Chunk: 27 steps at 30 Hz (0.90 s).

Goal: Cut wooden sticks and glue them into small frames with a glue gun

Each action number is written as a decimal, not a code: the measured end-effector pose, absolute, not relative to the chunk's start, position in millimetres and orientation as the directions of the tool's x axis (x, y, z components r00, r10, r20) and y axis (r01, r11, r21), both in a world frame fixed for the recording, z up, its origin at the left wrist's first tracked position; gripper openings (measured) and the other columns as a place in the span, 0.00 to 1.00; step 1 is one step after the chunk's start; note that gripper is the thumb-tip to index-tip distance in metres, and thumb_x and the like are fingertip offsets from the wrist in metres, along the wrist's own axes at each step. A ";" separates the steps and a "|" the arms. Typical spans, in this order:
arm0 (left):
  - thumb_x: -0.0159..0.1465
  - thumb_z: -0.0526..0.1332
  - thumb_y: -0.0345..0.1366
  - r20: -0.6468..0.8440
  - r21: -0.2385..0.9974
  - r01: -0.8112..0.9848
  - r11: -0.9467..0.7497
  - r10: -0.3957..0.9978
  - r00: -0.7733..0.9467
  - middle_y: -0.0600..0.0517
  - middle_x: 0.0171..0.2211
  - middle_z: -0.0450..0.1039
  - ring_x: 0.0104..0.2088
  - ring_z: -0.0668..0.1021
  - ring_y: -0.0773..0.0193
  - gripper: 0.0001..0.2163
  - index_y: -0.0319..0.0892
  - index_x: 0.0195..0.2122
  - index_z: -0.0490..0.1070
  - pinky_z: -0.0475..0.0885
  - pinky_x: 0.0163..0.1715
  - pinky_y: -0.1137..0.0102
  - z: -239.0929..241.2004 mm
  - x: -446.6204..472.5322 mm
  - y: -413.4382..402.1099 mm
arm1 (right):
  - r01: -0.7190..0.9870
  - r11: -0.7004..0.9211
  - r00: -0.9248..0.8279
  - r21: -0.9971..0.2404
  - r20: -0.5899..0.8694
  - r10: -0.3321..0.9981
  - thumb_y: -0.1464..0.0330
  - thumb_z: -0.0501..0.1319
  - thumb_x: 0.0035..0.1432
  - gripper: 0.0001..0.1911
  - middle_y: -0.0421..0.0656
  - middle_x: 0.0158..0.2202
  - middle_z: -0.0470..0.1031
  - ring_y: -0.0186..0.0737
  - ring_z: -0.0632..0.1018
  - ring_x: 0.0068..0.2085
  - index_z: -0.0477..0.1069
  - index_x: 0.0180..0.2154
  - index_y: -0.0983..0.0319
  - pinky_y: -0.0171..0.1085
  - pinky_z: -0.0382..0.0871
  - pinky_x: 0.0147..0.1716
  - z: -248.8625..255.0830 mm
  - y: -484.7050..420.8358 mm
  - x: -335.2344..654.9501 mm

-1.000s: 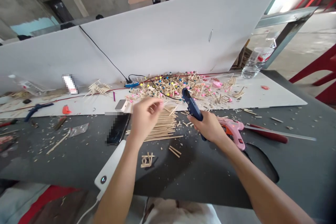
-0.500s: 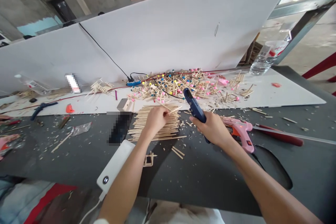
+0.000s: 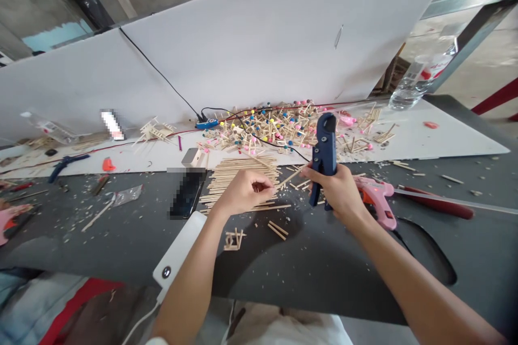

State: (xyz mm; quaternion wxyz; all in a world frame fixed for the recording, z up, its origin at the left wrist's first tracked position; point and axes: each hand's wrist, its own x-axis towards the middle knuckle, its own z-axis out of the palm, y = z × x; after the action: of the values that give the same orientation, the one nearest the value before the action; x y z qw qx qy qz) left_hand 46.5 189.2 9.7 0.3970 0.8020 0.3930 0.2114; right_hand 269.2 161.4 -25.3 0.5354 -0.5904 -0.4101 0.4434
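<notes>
My left hand [image 3: 243, 192] pinches a thin wooden stick [image 3: 290, 177] over a flat stack of wooden sticks [image 3: 238, 183], and the stick's far end points at the blue-handled cutting pliers [image 3: 324, 156]. My right hand [image 3: 340, 191] grips those pliers upright, and the fingers hide their lower part. A pink glue gun [image 3: 376, 199] lies just right of my right hand. Beyond both hands is a heap of coloured-tip matchsticks and stick pieces [image 3: 279, 126]. A small glued stick frame [image 3: 233, 240] lies below my left hand.
A white board [image 3: 243, 48] stands behind the white-topped bench. A red-handled blade [image 3: 437, 207] lies on the dark mat [image 3: 324, 264]. A censored phone [image 3: 186, 194] and a white power bank [image 3: 178, 248] sit left of my hands. A water bottle [image 3: 424, 78] stands at the far right.
My right hand has turned the pliers upright and moved them right. My left hand has moved right along the stack, and a stick now shows between it and the pliers.
</notes>
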 end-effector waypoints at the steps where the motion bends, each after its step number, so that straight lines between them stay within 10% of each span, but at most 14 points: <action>1: 0.62 0.61 0.35 0.020 0.798 0.464 -0.384 0.787 0.617 0.53 0.25 0.74 0.25 0.72 0.68 0.09 0.38 0.28 0.77 0.63 0.25 0.74 9.4 47.2 188.5 | -0.007 -0.097 0.281 -0.995 -0.095 0.955 0.57 0.71 0.46 0.18 0.42 0.28 0.77 0.36 0.71 0.23 0.75 0.33 0.63 0.35 0.66 0.22 -26.2 162.6 270.7; 16: 0.66 0.59 0.40 0.095 0.771 0.482 -0.416 0.823 0.560 0.51 0.25 0.73 0.26 0.71 0.66 0.14 0.38 0.27 0.76 0.64 0.26 0.73 24.9 47.8 171.0 | -0.090 -0.122 0.170 -0.988 -0.136 0.976 0.58 0.72 0.44 0.20 0.43 0.26 0.77 0.39 0.74 0.25 0.73 0.35 0.64 0.36 0.68 0.25 -17.2 157.9 265.5; 27: 0.62 0.65 0.48 0.314 0.479 0.848 -0.226 0.946 0.074 0.45 0.53 0.73 0.51 0.77 0.50 0.20 0.50 0.54 0.73 0.76 0.48 0.61 -34.7 -26.0 38.3 | -0.116 0.033 0.230 -0.993 0.005 0.973 0.61 0.70 0.49 0.14 0.38 0.24 0.73 0.37 0.73 0.26 0.71 0.33 0.61 0.36 0.68 0.28 -15.8 159.7 275.2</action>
State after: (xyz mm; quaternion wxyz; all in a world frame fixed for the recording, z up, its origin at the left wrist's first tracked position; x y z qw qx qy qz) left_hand -26.0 38.3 -34.7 0.0853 0.7280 0.6163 0.2881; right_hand 275.2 159.7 -15.8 0.5880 -0.5189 -0.4130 0.4631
